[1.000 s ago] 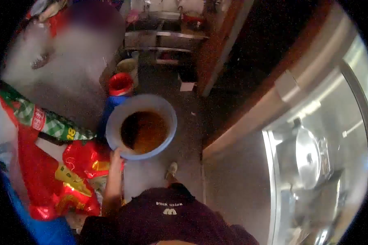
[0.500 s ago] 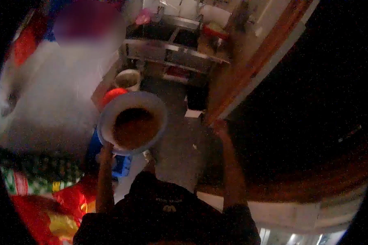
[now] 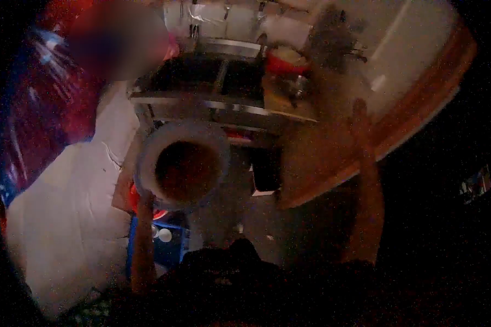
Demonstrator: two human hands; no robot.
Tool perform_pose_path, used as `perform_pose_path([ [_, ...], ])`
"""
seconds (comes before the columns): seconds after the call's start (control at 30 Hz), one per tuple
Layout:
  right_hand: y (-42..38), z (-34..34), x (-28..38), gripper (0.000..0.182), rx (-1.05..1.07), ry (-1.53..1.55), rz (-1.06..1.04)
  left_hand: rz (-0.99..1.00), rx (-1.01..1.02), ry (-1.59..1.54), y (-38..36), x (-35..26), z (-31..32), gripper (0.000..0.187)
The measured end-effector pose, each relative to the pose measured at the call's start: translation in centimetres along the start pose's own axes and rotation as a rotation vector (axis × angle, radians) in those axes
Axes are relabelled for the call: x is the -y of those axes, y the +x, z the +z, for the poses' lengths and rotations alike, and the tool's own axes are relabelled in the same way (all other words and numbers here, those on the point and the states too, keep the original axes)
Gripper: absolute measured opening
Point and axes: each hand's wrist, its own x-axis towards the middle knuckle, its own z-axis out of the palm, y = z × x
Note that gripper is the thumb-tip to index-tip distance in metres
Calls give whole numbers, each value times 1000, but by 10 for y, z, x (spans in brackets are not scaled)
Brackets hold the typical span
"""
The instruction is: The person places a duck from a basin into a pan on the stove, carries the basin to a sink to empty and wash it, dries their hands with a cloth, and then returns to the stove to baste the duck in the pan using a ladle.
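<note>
My left hand (image 3: 146,197) grips the near left rim of a pale, wide-rimmed basin (image 3: 146,147), holding it up over the floor. Brown contents (image 3: 188,171) lie in the shadowed inside of the basin. My right arm reaches forward on the other side, and my right hand (image 3: 360,114) is raised against a brown door-like panel (image 3: 322,163). Its fingers are dark and smeared.
Ahead stands a metal counter (image 3: 245,109) with dark sinks; a red tub (image 3: 286,61) sits at its right. A pale surface (image 3: 65,212) runs along the left. Below are a blue crate (image 3: 183,242) and a dark box (image 3: 265,171) on the floor.
I have come closer to the counter, and the basin appears farther forward. My right hand has moved up and right along with the brown panel, whose edge now lies at a flatter angle.
</note>
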Motion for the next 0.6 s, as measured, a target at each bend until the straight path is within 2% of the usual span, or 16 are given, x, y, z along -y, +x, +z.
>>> perform_pose_path([
  [0.13, 55, 55, -8, 47, 120, -318, -3, 66, -27, -4, 77, -1, 40, 28],
  [0.23, 95, 90, -2, 48, 190, -489, -13, 101, -84, 73, 116, -46, 94, 31],
  [0.37, 143, 128, 8, 50, 239, -596, -23, 126, -61, 100, 226, -21, 68, 29],
  [0.47, 177, 160, 17, 52, 230, -610, -31, 273, 105, 62, 327, 20, 36, 27],
  [0.57, 187, 173, 35, 54, 57, -363, 21, -12, -161, 220, 335, -91, 133, 22],
  [0.6, 189, 177, 43, 56, -2, -261, 28, 50, -157, 212, 354, -111, 156, 20],
])
